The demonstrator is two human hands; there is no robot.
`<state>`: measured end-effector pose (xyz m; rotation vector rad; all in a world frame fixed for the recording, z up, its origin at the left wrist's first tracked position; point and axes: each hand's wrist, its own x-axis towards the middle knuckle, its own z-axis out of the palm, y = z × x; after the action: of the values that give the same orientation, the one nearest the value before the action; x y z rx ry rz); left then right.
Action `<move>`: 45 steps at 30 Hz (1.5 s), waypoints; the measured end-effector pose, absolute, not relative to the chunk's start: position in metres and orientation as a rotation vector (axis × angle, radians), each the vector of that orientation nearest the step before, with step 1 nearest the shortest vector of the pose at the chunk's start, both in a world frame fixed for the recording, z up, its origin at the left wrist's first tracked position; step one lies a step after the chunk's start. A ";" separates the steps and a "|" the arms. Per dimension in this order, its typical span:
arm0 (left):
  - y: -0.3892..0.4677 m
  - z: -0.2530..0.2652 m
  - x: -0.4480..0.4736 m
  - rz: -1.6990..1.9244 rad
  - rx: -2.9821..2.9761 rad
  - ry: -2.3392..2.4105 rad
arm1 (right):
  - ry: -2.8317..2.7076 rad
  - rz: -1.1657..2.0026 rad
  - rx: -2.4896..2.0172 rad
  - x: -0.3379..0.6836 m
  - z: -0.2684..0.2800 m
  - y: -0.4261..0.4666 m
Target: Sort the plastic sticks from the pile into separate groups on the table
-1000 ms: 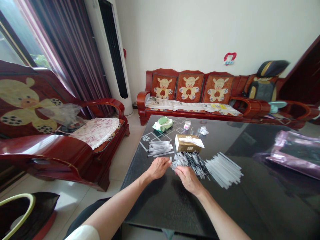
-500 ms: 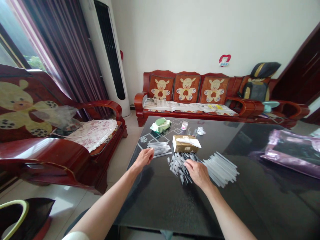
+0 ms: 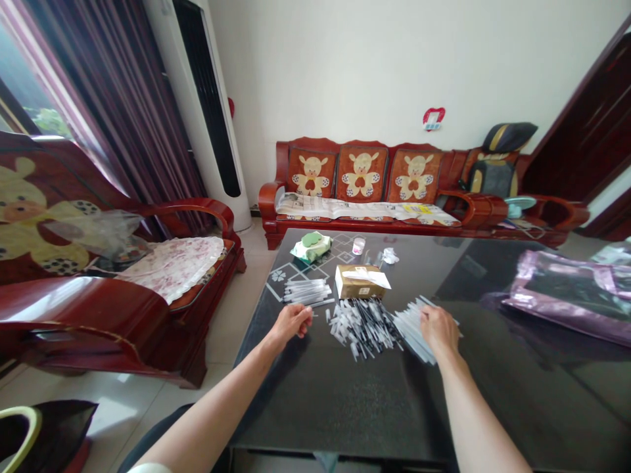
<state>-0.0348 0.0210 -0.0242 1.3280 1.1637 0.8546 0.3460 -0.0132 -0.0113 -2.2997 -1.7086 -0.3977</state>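
My left hand (image 3: 294, 322) is closed in a pinch over the table's left side, just below a small stack of clear plastic tubes (image 3: 306, 290). Whatever its fingertips hold is too small to make out. Over at the right, my right hand (image 3: 440, 328) has its fingers curled down at a fanned-out pile of translucent tubes (image 3: 411, 332). The hand covers part of that pile, and its fingertips are hidden. Between my hands lies a heap of short black and clear pen-like pieces (image 3: 362, 325), with neither hand touching it.
A gold tissue box (image 3: 359, 286) stands behind the heap on the dark glossy table (image 3: 365, 401). Farther back are a green wipes pack (image 3: 312, 246), a small round tub (image 3: 358, 246) and crumpled tissue (image 3: 390, 255). A purple-edged bag (image 3: 566, 295) lies right.
My right hand has moved right, from the heap of black and clear pieces to the fanned tubes. My left hand has come slightly down and right, away from its stack. The view has shifted slightly.
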 end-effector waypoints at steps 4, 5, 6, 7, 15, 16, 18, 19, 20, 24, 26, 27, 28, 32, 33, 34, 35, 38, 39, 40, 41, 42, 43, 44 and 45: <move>0.019 -0.024 -0.033 0.847 1.332 1.165 | -1.730 -0.373 -2.416 0.359 -0.020 -0.013; 0.018 -0.024 -0.033 0.846 1.333 1.163 | -1.743 -0.370 -2.430 0.359 -0.020 -0.012; 0.018 -0.024 -0.033 0.845 1.337 1.158 | -1.752 -0.377 -2.427 0.358 -0.019 -0.011; 0.017 -0.023 -0.033 0.846 1.342 1.152 | -1.759 -0.390 -2.392 0.355 -0.018 -0.010; 0.009 -0.033 -0.019 0.802 1.417 1.068 | -1.908 0.071 -1.526 0.238 -0.009 -0.025; 0.007 -0.035 -0.016 0.778 1.431 1.054 | -1.956 0.153 -1.462 0.219 -0.010 -0.032; 0.001 -0.038 -0.011 0.728 1.459 1.021 | -2.037 0.260 -1.391 0.189 -0.015 -0.045; -0.002 -0.039 -0.008 0.704 1.472 1.007 | -2.068 0.294 -1.379 0.179 -0.017 -0.051; -0.004 -0.040 -0.006 0.684 1.484 0.999 | -2.098 0.313 -1.376 0.171 -0.020 -0.055; -0.011 -0.043 -0.002 0.631 1.525 1.014 | -2.150 0.305 -1.383 0.160 -0.025 -0.063; -0.010 -0.042 -0.003 0.618 1.560 1.023 | -2.176 0.281 -1.378 0.160 -0.024 -0.063; -0.009 -0.041 -0.004 0.621 1.594 1.036 | -2.188 0.258 -1.386 0.162 -0.023 -0.062; -0.008 -0.039 -0.006 0.637 1.647 1.066 | -2.197 0.226 -1.404 0.164 -0.022 -0.061; 0.003 -0.028 -0.019 0.785 2.055 1.336 | -2.151 0.013 -1.619 0.183 -0.018 -0.052; 0.006 -0.026 -0.023 0.803 2.168 1.400 | -2.125 -0.040 -1.695 0.190 -0.018 -0.049; 0.009 -0.024 -0.028 0.797 2.265 1.443 | -2.100 -0.084 -1.768 0.198 -0.018 -0.046; 0.012 -0.023 -0.032 0.768 2.341 1.467 | -2.076 -0.123 -1.835 0.205 -0.019 -0.043; 0.017 -0.022 -0.041 0.613 2.443 1.493 | -2.024 -0.197 -1.988 0.224 -0.019 -0.036; 0.017 -0.023 -0.043 0.558 2.451 1.498 | -2.011 -0.209 -2.023 0.228 -0.018 -0.035; 0.018 -0.023 -0.043 0.511 2.455 1.505 | -2.001 -0.215 -2.049 0.231 -0.018 -0.034; 0.018 -0.024 -0.043 0.477 2.457 1.511 | -1.994 -0.217 -2.065 0.234 -0.017 -0.034; 0.017 -0.024 -0.043 0.455 2.461 1.515 | -1.992 -0.216 -2.072 0.235 -0.017 -0.034; 0.017 -0.025 -0.043 0.447 2.468 1.519 | -1.994 -0.214 -2.072 0.235 -0.017 -0.034; 0.017 -0.025 -0.043 0.447 2.477 1.526 | -1.998 -0.214 -2.068 0.235 -0.018 -0.034; 0.017 -0.025 -0.043 0.447 2.489 1.534 | -2.006 -0.214 -2.061 0.234 -0.018 -0.034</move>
<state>-0.0429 0.0170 -0.0251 2.4889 1.5344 0.4474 0.2344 -0.0343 -0.0181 -2.0606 -2.0056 -0.2142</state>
